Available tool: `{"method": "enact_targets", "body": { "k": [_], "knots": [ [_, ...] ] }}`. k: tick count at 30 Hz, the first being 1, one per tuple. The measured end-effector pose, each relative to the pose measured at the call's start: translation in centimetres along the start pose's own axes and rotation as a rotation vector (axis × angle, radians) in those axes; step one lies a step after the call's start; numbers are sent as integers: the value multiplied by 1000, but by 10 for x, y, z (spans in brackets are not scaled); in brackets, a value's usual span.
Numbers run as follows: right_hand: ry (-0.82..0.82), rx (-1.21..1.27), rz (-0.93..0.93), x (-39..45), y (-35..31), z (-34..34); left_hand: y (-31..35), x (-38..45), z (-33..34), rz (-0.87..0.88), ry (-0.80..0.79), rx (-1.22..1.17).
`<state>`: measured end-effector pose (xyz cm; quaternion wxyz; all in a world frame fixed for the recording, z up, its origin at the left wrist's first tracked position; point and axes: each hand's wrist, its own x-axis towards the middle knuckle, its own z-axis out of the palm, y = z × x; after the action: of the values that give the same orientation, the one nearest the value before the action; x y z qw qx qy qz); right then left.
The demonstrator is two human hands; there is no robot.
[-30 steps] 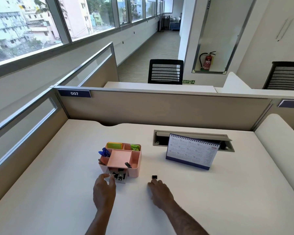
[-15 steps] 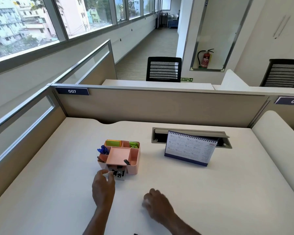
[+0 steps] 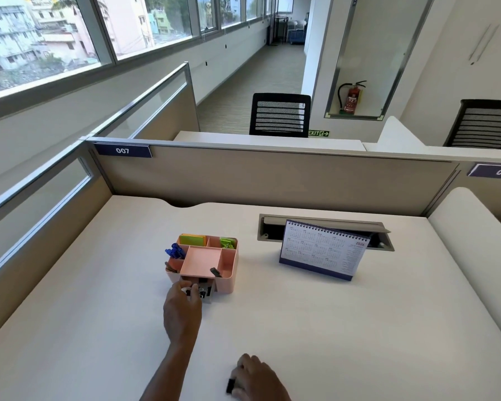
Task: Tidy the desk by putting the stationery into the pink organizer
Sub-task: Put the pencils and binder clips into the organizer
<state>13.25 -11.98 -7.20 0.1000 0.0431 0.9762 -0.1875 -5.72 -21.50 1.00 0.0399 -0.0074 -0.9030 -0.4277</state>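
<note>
Broad white tabletop [image 3: 315, 328], walled by beige partitions at 12 and 9 o'clock. Desk calendar [image 3: 323, 250] standing tilted at 2 o'clock from centre, just before an open cable tray [image 3: 324, 227]. Pink organizer [image 3: 227, 260] resting at 11 o'clock of centre, well apart from the calendar: green and orange sticky notes [image 3: 193, 239] in the far-left compartment, green clips [image 3: 227, 243] in the far-right one, blue pens [image 3: 174, 251] leaning out on the left side, a small dark item [image 3: 216, 272] at the near-right rim of the bare middle tray. Small drawer [image 3: 207, 290] pulled out of the organizer's near face, dark clips inside. Left hand [image 3: 182, 311] reaching in from 6 o'clock, fingers [image 3: 194, 292] narrowed at the drawer front, touching it; whether pinching something there, cannot tell. Right hand [image 3: 258, 377] low at 5 o'clock near the tabletop's near edge, fingers curled around a small black binder clip [image 3: 231, 384], well apart from the organizer.
</note>
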Motion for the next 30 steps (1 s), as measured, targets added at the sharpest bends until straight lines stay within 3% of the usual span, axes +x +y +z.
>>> {"method": "enact_targets", "body": {
  "k": [4,11,18,23,30],
  "knots": [
    [74,254,102,6,8,-17,-6,-14,0,52,-63,-28],
    [349,855,313,45,0,-72,-23,-59,2,171,-402,-164],
    [402,1056,320,71,-11,-91,-14,-42,-8,100,-329,-300],
    [377,942,299,70,-9,-81,-16,3,-16,12,-43,-176],
    [304,386,116,85,-11,-87,-11,28,1,-22,-146,123]
  ]
}}
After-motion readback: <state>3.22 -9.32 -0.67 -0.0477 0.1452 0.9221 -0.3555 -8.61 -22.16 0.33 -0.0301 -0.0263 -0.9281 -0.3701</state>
